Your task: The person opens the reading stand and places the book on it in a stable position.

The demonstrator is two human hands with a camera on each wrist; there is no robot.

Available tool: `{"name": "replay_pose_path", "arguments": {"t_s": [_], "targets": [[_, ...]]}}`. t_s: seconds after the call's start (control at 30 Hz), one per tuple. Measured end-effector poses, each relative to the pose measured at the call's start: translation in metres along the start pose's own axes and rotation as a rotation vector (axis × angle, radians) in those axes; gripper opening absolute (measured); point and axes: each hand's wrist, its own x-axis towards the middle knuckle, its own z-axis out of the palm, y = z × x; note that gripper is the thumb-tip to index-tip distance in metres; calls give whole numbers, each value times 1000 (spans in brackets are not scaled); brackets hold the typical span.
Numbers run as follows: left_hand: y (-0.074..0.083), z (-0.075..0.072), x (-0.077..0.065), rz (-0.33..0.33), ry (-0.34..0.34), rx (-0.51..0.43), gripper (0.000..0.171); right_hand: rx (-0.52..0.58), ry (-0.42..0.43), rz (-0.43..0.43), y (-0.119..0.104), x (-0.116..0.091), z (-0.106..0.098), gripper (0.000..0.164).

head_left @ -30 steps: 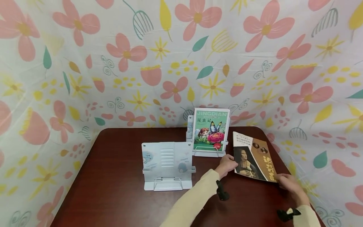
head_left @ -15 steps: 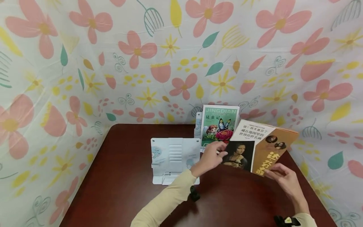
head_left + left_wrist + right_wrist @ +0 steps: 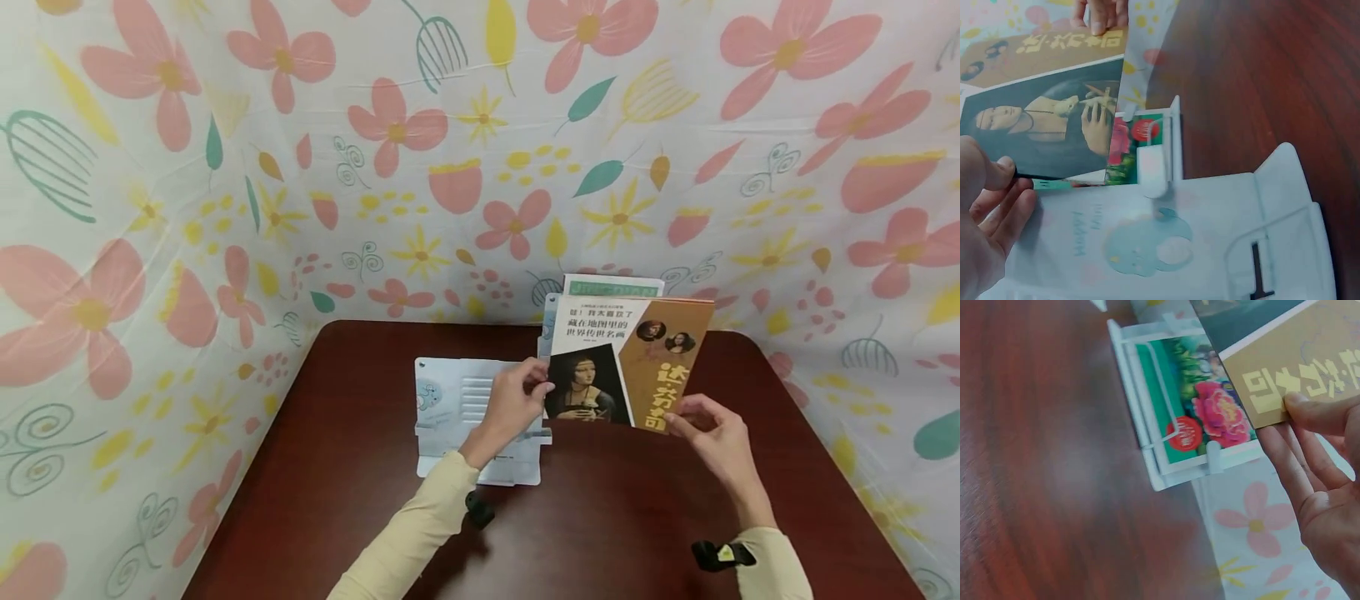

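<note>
Both hands hold a brown and white book point(image 3: 592, 383) with a portrait painting on its cover, raised off the table. My left hand point(image 3: 513, 408) pinches its left edge, thumb on the front in the left wrist view. At the lower right corner my right hand point(image 3: 716, 437) pinches it, thumb on the gold lettering point(image 3: 1307, 381). Behind it, a green book point(image 3: 1222, 412) with a pink flower leans on a white book stand point(image 3: 1141, 412), mostly hidden in the head view. Another white book stand point(image 3: 442, 417) with a blue cartoon print stands under my left hand, holding no book.
The dark red-brown table point(image 3: 600, 517) reaches back to a flower-printed cloth point(image 3: 480, 167) hanging behind and at the sides. Black camera straps point(image 3: 723, 556) sit on both wrists.
The brown and white book has been lifted from the table's right side and carried left, now upright before the green book. Both hands moved left with it, and the head view turned right.
</note>
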Motion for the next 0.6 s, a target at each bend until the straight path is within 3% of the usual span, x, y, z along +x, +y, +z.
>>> {"name": "replay_pose_path", "arguments": {"t_s": [0.23, 0.4, 0.6], "targets": [[3, -19, 2, -27, 43, -71, 21, 78, -43, -38, -17, 8, 9, 17], [-9, -41, -2, -24, 92, -53, 21, 65, -22, -86, -28, 15, 34, 19], [-28, -71, -11, -39, 168, -16, 21, 122, -25, -166, -46, 28, 69, 28]]}}
